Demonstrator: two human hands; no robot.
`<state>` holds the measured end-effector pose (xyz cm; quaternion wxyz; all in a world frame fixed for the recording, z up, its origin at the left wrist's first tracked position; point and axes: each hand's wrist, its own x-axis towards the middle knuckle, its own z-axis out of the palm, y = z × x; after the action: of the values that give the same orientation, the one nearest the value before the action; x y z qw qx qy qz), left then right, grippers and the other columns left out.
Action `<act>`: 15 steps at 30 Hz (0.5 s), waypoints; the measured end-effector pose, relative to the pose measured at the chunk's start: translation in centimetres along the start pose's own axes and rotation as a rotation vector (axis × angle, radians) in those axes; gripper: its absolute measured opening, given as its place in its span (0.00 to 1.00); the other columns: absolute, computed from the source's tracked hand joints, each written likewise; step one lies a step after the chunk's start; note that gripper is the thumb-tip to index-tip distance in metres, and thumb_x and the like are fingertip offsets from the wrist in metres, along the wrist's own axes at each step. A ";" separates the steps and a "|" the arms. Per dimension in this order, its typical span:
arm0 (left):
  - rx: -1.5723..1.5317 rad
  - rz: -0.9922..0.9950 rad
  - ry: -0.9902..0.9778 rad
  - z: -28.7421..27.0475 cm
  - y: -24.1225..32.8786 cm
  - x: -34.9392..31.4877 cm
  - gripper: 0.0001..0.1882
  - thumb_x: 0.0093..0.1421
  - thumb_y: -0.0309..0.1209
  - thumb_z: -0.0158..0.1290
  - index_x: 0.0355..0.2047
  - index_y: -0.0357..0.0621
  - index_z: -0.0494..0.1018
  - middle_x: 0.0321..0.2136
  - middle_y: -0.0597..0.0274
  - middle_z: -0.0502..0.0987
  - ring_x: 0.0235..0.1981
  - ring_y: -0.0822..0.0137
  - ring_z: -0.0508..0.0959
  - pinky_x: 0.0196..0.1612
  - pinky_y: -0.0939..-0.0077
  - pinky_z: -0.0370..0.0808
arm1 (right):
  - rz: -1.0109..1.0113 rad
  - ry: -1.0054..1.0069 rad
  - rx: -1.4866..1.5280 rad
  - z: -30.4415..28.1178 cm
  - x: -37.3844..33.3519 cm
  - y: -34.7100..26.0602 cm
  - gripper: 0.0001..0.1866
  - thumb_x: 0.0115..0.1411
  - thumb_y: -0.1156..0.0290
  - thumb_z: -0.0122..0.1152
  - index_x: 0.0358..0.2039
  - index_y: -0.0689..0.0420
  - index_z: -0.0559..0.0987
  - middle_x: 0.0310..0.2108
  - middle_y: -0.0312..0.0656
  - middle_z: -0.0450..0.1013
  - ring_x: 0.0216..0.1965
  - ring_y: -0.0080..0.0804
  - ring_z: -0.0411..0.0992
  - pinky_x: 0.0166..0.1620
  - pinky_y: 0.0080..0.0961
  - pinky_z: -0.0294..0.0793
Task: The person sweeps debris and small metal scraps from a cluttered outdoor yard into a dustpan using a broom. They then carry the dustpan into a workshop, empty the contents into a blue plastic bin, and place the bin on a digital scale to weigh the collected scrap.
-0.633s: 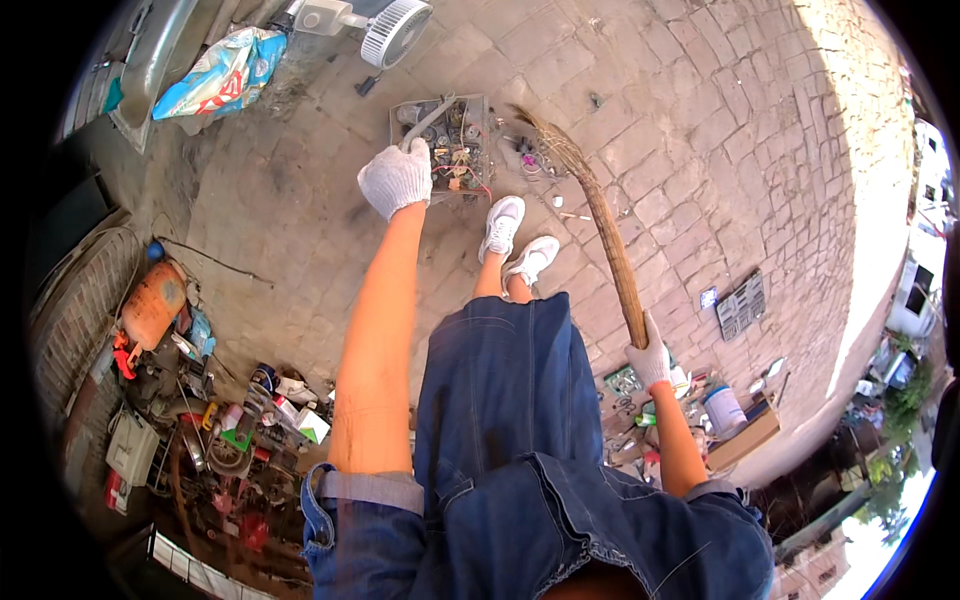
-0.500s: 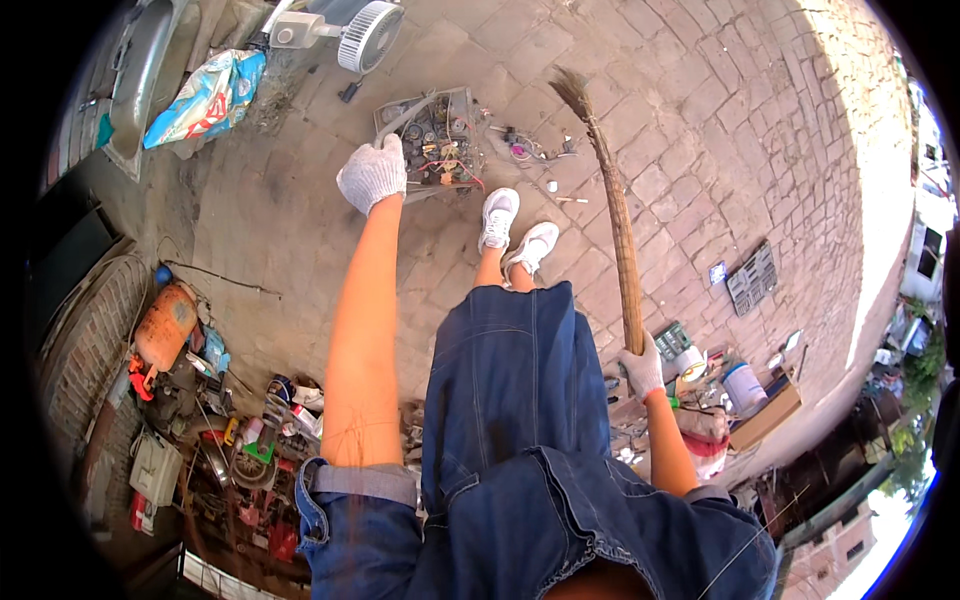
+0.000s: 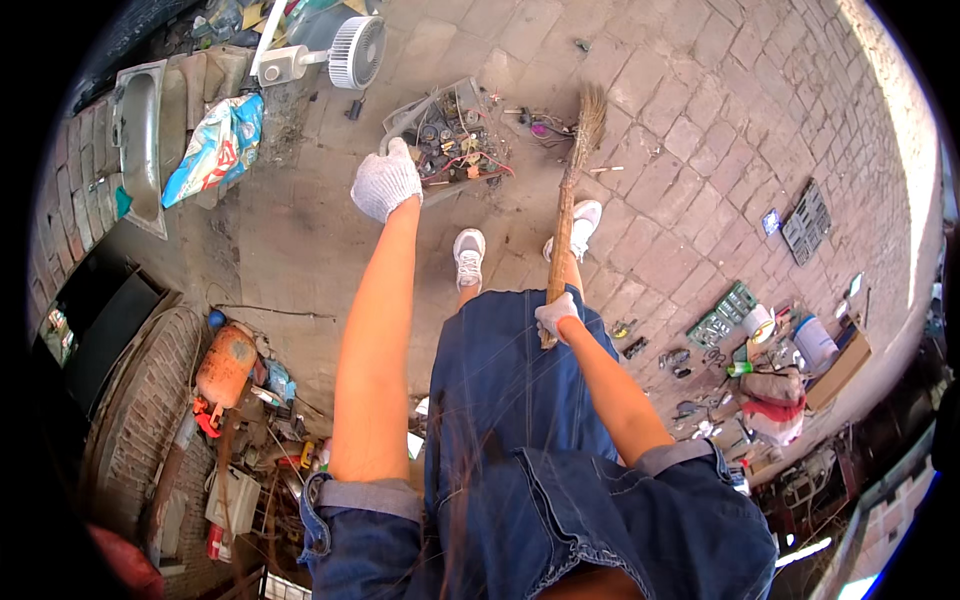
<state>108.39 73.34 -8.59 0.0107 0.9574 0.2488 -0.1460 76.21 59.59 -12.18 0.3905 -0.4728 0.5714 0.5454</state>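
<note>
Both my hands wear pale knit work gloves. My left hand is closed on the grey strap-like handle of a grey basket standing on the paving. Small parts, wires and scraps fill the basket. In my right hand is the handle of a straw broom, its bristles pointing away from me and down near the ground. Right of the basket, beside the bristles, lies a little heap of wires with a purple piece. A short white stick lies just right of the broom.
A white fan, a metal sink and a blue-and-white bag are at the far left. An orange tank sits among clutter nearer left. On the right are a green tool case, a grey case and a bucket.
My right hand and the broom have swung left, bringing the bristles close to the wires. My feet have moved apart. The left hand still grips the basket handle.
</note>
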 end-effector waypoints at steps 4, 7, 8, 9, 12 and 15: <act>0.021 -0.001 -0.054 0.5 -1.1 2.0 0.28 0.54 0.51 0.42 0.28 0.36 0.79 0.29 0.46 0.79 0.33 0.53 0.80 0.40 0.62 0.73 | -0.177 -0.071 -0.233 5.4 -1.4 1.7 0.19 0.50 0.76 0.54 0.41 0.65 0.59 0.28 0.47 0.72 0.25 0.39 0.76 0.28 0.35 0.77; 0.032 0.032 -0.061 -0.3 0.1 1.4 0.27 0.55 0.50 0.40 0.30 0.38 0.79 0.31 0.48 0.79 0.35 0.54 0.79 0.42 0.61 0.72 | -0.298 -0.011 -0.335 8.5 -2.2 5.1 0.19 0.50 0.74 0.54 0.41 0.64 0.60 0.26 0.50 0.72 0.30 0.45 0.76 0.33 0.38 0.76; 0.022 0.033 -0.057 -0.5 -0.3 1.8 0.27 0.55 0.50 0.40 0.31 0.38 0.79 0.32 0.48 0.79 0.36 0.54 0.79 0.43 0.60 0.72 | -0.237 -0.045 -0.200 8.1 -5.1 4.6 0.21 0.47 0.71 0.56 0.39 0.64 0.61 0.25 0.55 0.72 0.27 0.47 0.76 0.32 0.38 0.76; 0.013 0.048 -0.063 -0.3 -0.3 1.9 0.27 0.55 0.50 0.40 0.31 0.39 0.79 0.33 0.49 0.79 0.36 0.54 0.79 0.43 0.60 0.72 | -0.243 -0.036 -0.192 8.1 -7.0 4.9 0.20 0.47 0.71 0.56 0.38 0.63 0.61 0.26 0.56 0.72 0.27 0.48 0.76 0.32 0.39 0.75; -0.014 0.064 -0.085 -0.3 -0.9 2.4 0.27 0.55 0.50 0.40 0.33 0.40 0.79 0.35 0.49 0.79 0.38 0.54 0.79 0.44 0.60 0.71 | -0.272 0.024 -0.201 8.9 -11.0 7.2 0.22 0.47 0.70 0.54 0.42 0.61 0.61 0.30 0.60 0.72 0.35 0.55 0.73 0.39 0.42 0.72; -0.044 0.101 -0.113 -0.4 -1.9 4.3 0.29 0.56 0.52 0.39 0.35 0.40 0.79 0.36 0.47 0.78 0.40 0.52 0.78 0.44 0.58 0.72 | -0.313 0.125 -0.164 9.3 -13.8 9.4 0.24 0.47 0.69 0.54 0.45 0.60 0.61 0.33 0.63 0.72 0.39 0.61 0.71 0.43 0.45 0.70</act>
<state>111.17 77.08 -9.29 0.0532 0.9585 0.2023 -0.1936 69.91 69.99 2.57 0.3943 -0.6193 0.4676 0.4922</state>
